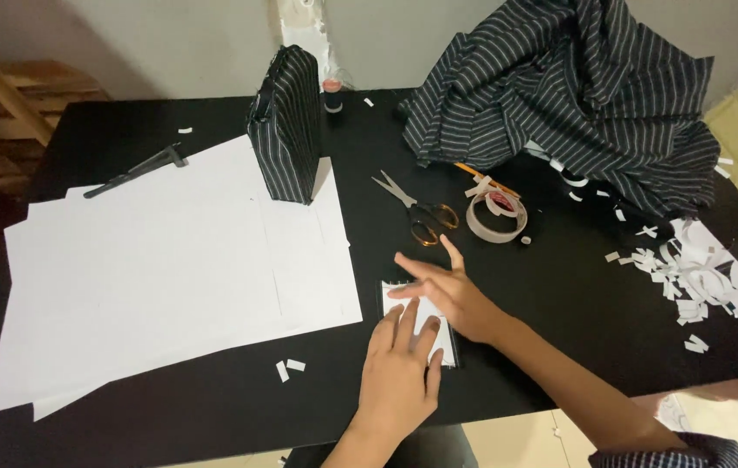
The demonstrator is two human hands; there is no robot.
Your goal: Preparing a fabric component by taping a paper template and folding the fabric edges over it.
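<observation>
My left hand [401,373] lies flat, fingers spread, pressing on a small white rectangle with a dark striped border [395,295] on the black table [559,295]. Reaching in from the lower right, my right hand [447,293] rests its open fingers on the upper part of the same piece. Neither hand grips anything. Most of the piece is hidden under the two hands. Just beyond them lie scissors [416,212] with amber handles and a roll of tape [496,217].
Large white paper sheets [161,269] cover the table's left half, with a black tool [135,172] at their far edge. A striped fabric-covered box [286,126] stands upright. Striped cloth [568,95] is heaped at the back right. Paper scraps [685,277] litter the right side.
</observation>
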